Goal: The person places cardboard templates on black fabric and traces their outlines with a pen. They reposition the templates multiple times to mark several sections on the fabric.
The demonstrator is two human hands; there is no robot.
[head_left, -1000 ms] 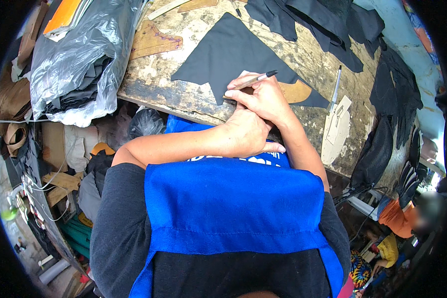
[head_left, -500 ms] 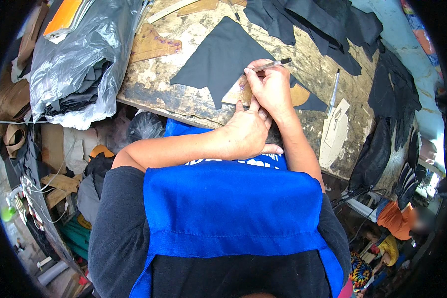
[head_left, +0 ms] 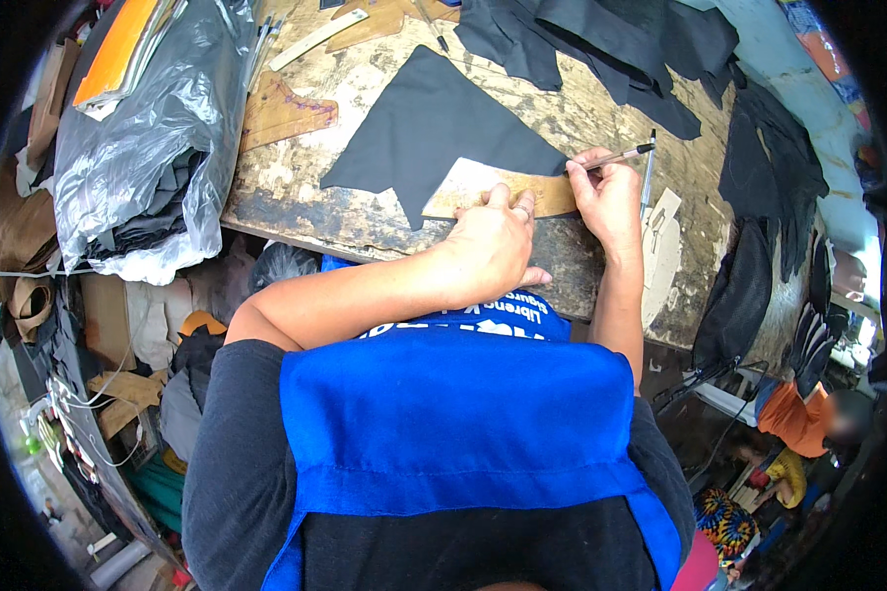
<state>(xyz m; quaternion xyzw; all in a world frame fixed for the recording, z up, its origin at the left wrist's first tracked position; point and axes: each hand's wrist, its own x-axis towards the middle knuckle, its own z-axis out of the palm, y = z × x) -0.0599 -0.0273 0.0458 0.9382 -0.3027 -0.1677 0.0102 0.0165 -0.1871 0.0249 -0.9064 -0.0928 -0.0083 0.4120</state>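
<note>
both hands have shifted rightward along the worn workbench [head_left: 365,212] since a moment ago. left hand [head_left: 498,246] lies flat, fingers spread, pressing a tan cardboard pattern [head_left: 483,187] onto a piece of black material [head_left: 434,128], the pattern's upper part overlapping that piece's lower right corner. right hand [head_left: 606,192] is closed around a slim pen [head_left: 621,156], its tip held at the pattern's right end, near the bench's edge. more black offcuts [head_left: 611,49] are heaped at the far side of the bench, and a grey plastic bag [head_left: 148,128] stuffed with dark scraps sits at the left end. a second wooden template [head_left: 281,110] lies beside the bag. a blue apron [head_left: 453,433] covers the person's chest.
</note>
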